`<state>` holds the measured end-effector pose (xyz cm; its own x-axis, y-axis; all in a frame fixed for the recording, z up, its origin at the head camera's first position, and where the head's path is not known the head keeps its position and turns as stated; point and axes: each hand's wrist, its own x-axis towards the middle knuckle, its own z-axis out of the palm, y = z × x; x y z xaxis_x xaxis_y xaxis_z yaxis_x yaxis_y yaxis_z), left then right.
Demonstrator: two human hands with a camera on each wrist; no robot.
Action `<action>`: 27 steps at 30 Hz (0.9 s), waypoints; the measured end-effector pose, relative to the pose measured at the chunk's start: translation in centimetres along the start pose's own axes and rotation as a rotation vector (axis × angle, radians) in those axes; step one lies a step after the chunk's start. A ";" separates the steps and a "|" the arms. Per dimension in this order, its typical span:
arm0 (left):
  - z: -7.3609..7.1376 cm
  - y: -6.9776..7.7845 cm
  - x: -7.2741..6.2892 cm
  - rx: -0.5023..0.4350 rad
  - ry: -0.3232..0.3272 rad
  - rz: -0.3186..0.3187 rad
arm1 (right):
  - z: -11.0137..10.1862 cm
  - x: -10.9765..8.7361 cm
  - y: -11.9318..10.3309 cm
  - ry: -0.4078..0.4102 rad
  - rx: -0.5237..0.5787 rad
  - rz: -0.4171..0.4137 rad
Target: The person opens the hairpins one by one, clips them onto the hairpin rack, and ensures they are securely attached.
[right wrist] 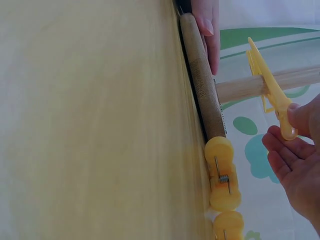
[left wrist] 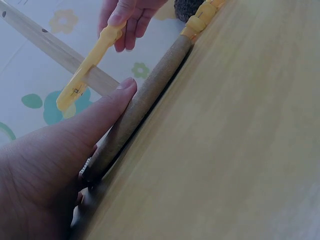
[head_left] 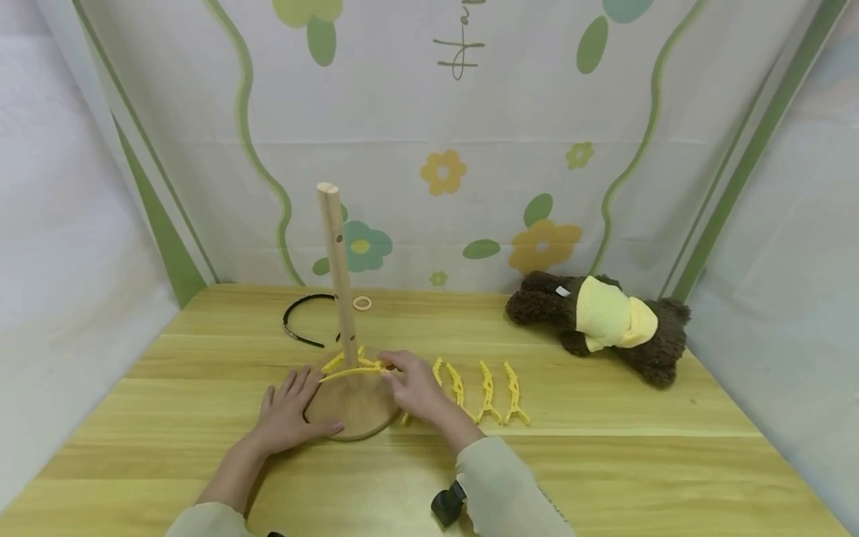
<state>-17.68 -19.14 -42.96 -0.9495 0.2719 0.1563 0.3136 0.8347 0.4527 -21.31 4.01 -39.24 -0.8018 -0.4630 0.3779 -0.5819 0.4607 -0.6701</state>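
My right hand [head_left: 421, 389] pinches a yellow alligator hair clip [right wrist: 272, 90] by its handle end, thumb against fingers. The clip's two arms lie on either side of a wooden post [head_left: 341, 283], near its foot. Whether they press on the wood, I cannot tell. The post rises, slightly tilted in the head view, from a round wooden base [head_left: 349, 410]. On the left of that base rests my left hand [head_left: 288, 410], fingers spread along the rim, thumb on the front part of the disc.
Several more yellow hair clips [head_left: 488, 391] lie in a row right of the base, partly behind my right forearm. Behind the post are a black headband [head_left: 298, 304] and a small pale ring [head_left: 362, 303]. A dark plush toy [head_left: 604, 317] in yellow clothing lies at the back right.
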 end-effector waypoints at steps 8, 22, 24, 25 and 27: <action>0.0 -0.1 -0.1 -0.007 0.003 0.006 | 0.1 0.0 -0.4 -0.001 0.027 0.038; 0.1 0.0 0.1 -0.016 -0.005 0.004 | -7.8 -4.9 -0.4 0.207 0.013 0.020; 0.1 0.0 0.0 -0.021 0.000 0.008 | -9.0 -5.9 0.3 0.220 -0.018 0.054; 0.1 -0.1 0.0 -0.020 0.002 0.008 | -9.5 -6.4 0.6 0.223 -0.031 0.072; 0.1 -0.2 -0.1 -0.011 0.006 0.005 | -10.5 -7.2 1.3 0.224 -0.059 0.098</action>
<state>-17.64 -19.31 -43.13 -0.9478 0.2732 0.1643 0.3187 0.8281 0.4611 -17.72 15.90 -36.07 -0.8610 -0.2381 0.4495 -0.5018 0.5418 -0.6743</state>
